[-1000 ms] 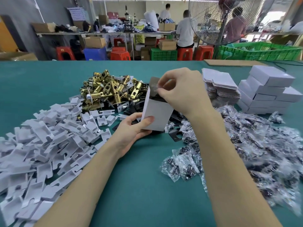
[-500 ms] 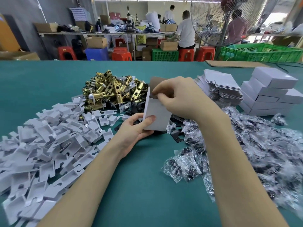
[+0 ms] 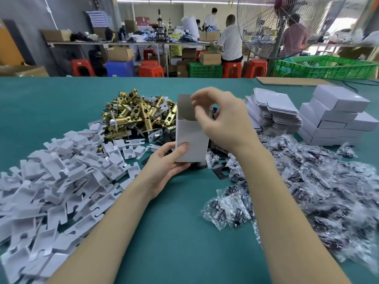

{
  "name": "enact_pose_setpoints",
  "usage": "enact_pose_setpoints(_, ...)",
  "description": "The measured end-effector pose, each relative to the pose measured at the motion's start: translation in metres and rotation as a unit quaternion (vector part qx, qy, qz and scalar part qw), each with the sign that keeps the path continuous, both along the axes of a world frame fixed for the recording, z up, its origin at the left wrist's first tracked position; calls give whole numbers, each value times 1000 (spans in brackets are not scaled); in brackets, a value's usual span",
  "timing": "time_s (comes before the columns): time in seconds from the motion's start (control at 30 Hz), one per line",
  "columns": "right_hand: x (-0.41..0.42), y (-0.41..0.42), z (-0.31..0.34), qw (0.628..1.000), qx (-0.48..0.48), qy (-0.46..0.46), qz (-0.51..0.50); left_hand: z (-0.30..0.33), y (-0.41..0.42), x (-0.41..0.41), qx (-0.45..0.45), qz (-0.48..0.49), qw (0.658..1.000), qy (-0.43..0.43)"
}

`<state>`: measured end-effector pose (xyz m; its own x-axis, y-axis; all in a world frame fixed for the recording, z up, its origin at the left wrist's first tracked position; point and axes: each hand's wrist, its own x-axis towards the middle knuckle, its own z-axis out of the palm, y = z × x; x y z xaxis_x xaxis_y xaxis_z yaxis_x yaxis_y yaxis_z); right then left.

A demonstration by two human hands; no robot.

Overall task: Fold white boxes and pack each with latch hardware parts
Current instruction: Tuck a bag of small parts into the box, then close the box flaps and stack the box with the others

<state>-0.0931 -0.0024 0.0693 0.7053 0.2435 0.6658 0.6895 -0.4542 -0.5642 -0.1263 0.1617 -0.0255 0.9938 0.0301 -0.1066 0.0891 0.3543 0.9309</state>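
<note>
left hand point(image 3: 164, 165): fingers grasping the lower part of an upright white box point(image 3: 191, 138), top flap open, above the green table point(image 3: 184, 232). right hand point(image 3: 223, 121): fingers loosely curled over the box mouth, grasping nothing visible. behind: brass latches point(image 3: 139, 113). left: white card inserts point(image 3: 61, 171). right: bagged screws point(image 3: 307, 181), flat blanks point(image 3: 272, 109), closed boxes point(image 3: 336, 117).

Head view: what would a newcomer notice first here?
The upright white box at the centre, its top flap open, held at the base by the left hand while the right hand hovers over its mouth. Behind it lies a pile of brass latch bolts; white card inserts spread left.
</note>
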Motion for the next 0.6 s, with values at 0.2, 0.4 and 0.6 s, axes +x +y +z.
enact_pose_setpoints(0.2, 12, -7, -15, 956, 229, 182, -18, -1, 2, 0, -12, -2, 1000, -3)
enact_pose_setpoints(0.4, 14, -9, -30, 871, 240, 410, 123, -4, 4, 2, -23, 0, 1000, -2)
enact_pose_setpoints(0.6, 14, -11, -34, 881, 196, 411, 130, -5, 6, 3, -14, -5, 1000, -1)
